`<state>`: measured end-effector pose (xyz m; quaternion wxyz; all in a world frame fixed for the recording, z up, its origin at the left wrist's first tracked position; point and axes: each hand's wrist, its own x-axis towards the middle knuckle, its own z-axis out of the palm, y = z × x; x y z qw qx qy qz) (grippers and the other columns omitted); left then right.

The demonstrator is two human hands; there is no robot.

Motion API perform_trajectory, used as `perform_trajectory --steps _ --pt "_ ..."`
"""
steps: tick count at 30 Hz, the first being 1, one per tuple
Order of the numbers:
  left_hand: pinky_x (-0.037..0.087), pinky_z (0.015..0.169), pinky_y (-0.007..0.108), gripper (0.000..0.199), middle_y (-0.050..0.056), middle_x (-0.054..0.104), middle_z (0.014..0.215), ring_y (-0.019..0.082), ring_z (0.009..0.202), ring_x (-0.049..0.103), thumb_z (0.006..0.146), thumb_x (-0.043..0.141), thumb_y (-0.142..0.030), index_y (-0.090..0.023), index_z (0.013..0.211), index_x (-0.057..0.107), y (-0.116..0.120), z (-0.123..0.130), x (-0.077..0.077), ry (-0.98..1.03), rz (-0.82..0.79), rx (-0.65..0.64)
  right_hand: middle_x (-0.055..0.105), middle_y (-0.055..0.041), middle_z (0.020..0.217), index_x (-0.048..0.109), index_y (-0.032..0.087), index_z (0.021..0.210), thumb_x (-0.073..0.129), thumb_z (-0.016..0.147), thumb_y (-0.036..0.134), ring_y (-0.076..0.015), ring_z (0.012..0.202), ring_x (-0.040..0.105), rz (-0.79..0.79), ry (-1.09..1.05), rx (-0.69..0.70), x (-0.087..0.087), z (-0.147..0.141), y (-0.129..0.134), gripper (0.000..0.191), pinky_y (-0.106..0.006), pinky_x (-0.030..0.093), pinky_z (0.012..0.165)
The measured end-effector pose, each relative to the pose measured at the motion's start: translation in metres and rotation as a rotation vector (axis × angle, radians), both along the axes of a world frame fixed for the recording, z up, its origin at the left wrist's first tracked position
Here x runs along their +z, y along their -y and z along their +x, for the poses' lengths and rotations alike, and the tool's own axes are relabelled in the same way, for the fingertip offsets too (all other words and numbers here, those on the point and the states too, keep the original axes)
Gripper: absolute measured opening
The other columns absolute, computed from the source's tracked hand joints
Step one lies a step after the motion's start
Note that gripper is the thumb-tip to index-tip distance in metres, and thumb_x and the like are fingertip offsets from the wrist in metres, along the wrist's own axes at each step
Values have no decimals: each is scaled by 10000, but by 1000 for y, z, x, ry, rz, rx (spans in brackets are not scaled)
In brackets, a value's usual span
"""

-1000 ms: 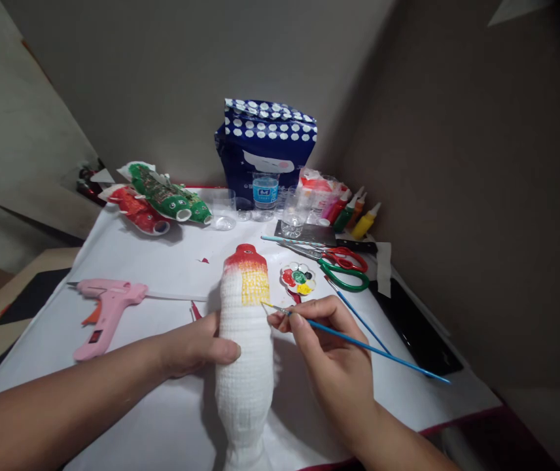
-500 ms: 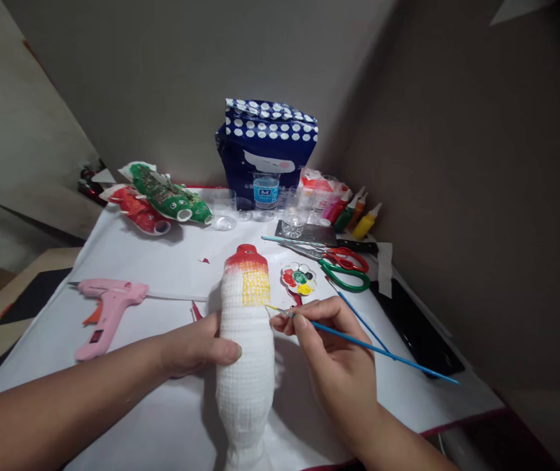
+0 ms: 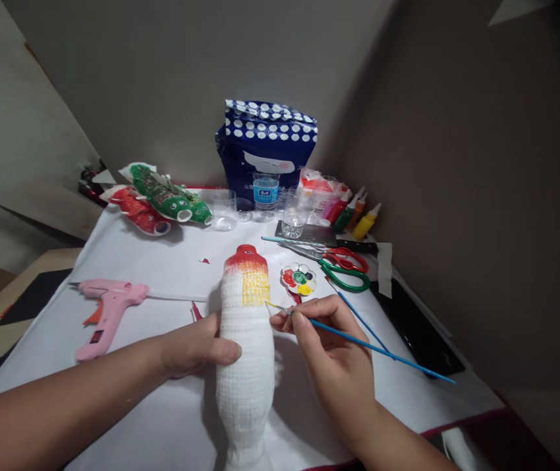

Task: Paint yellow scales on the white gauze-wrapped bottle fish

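A white cloth-covered, fish-like form (image 3: 245,366) lies lengthwise in front of me, its far end red with a small eye and a yellow patch below that. Around its left side wraps my left hand (image 3: 201,345), thumb on top and the other fingers hidden beneath. My right hand (image 3: 336,353) pinches a blue paintbrush (image 3: 358,340) near its ferrule; the yellow-tipped bristles meet the right edge of the yellow patch. Just beyond that hand sits a flower-shaped palette (image 3: 298,279) with red, green, yellow and dark paint.
Left lies a pink glue gun (image 3: 110,311); behind it, green (image 3: 162,193) and red (image 3: 135,209) painted fish. Clear cups (image 3: 224,212) stand before a blue bag (image 3: 267,147). Right are green-handled scissors (image 3: 346,276), paint bottles (image 3: 366,222), a second brush (image 3: 363,320) and a black slab (image 3: 417,327).
The brush tip has shifted slightly up along the yellow patch's right edge, my right hand moving a little with it. My left hand keeps its hold.
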<state>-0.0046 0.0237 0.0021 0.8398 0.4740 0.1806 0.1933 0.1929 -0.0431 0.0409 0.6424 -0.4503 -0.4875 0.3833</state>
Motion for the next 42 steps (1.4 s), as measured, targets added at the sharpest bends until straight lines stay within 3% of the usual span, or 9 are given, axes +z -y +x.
perform_trajectory --steps 4,11,24,30,33,36,42 --pt "547 797 290 738 103 720 1181 253 1006 682 753 829 -505 -201 1382 593 0 1 2 26 31 -14 755 -18 779 628 226 826 671 907 201 -185 769 776 -2 21 -4 1 1 0 95 -297 631 716" --pt "547 839 353 704 126 733 1143 290 998 694 736 837 -484 -169 1328 622 1 1 3 3 2 -29 744 -11 752 638 222 807 676 897 202 -191 758 779 4 26 0 4 1 1 99 -294 631 700" --pt "546 875 349 722 116 717 1188 287 1056 678 748 828 -515 -196 1355 602 0 1 1 13 18 -17 782 -13 779 647 228 816 671 908 204 -163 744 769 0 27 13 4 1 2 97 -243 620 660" --pt "543 875 351 776 140 688 1257 304 1089 663 748 819 -532 -174 1390 566 0 2 5 0 40 -20 787 -32 813 642 226 846 659 928 228 -190 782 774 -23 39 32 0 3 2 83 -288 632 686" --pt "550 847 356 735 136 712 1198 300 1036 684 748 819 -523 -172 1353 593 0 2 4 2 35 -23 784 -29 817 642 227 852 658 932 230 -190 805 776 -27 38 33 -1 3 1 81 -293 637 714" --pt "548 850 363 673 131 719 1168 296 1019 687 749 819 -502 -171 1302 625 0 0 0 -14 17 -22 776 -12 789 644 232 842 664 930 222 -165 777 771 -8 5 16 1 1 0 91 -267 632 715" --pt "532 824 303 730 105 708 1189 258 1011 670 726 838 -491 -192 1347 599 2 1 1 20 3 -6 735 1 742 656 220 813 691 918 228 -150 732 757 37 -99 20 2 1 1 111 -266 626 709"
